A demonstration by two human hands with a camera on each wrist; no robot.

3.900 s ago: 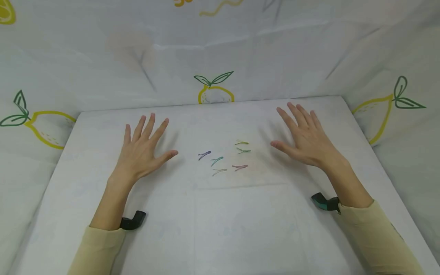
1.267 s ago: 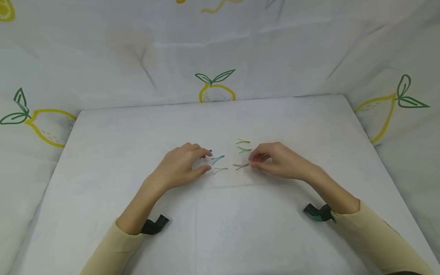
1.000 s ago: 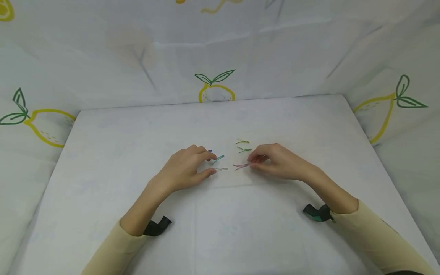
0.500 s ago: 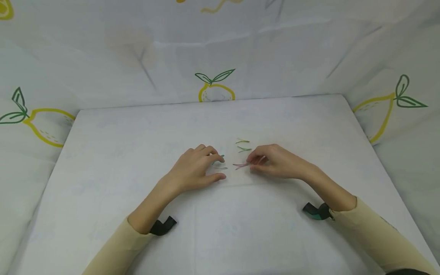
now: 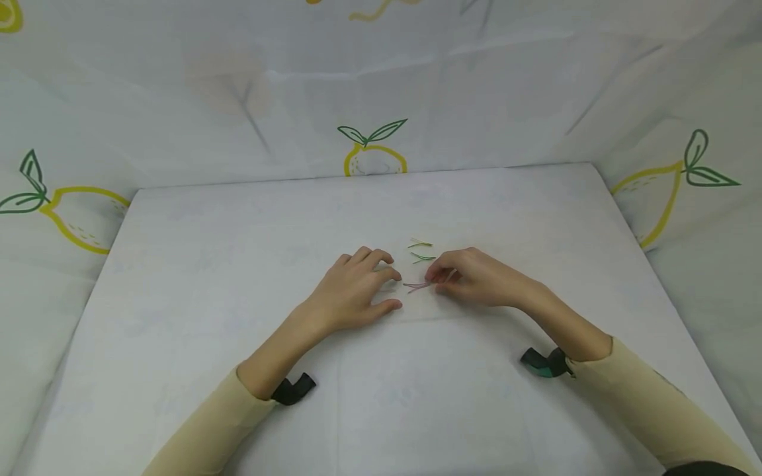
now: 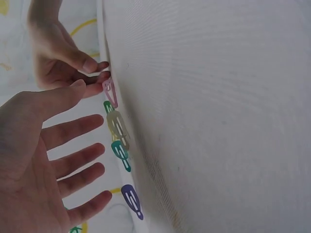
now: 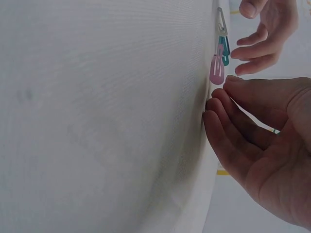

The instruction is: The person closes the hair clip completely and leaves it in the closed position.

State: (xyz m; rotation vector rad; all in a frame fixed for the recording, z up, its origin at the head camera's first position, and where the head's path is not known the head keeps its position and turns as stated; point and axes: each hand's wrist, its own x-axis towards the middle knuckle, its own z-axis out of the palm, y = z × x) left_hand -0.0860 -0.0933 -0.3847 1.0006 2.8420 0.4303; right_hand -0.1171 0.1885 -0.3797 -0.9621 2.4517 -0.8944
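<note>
Several snap hair clips lie on the white-covered table. A pink hair clip has its near end at the fingertips of my right hand, whose fingers bend toward the thumb without visibly gripping it. Left of it hovers my left hand, fingers spread and holding nothing. In the head view this hand hides the purple hair clip, teal hair clip and grey-beige hair clip, which the left wrist view shows. A green hair clip and a yellow hair clip lie beyond.
A white sheet covers the table. White cloth with printed lemons hangs at the back and sides. Each wrist wears a black camera mount, the left mount and the right mount.
Both hands came inward from the table's sides to the clips. Over the last second my left hand slid right, covering the purple, teal and grey-beige clips. My right hand barely shifted beside the pink clip.
</note>
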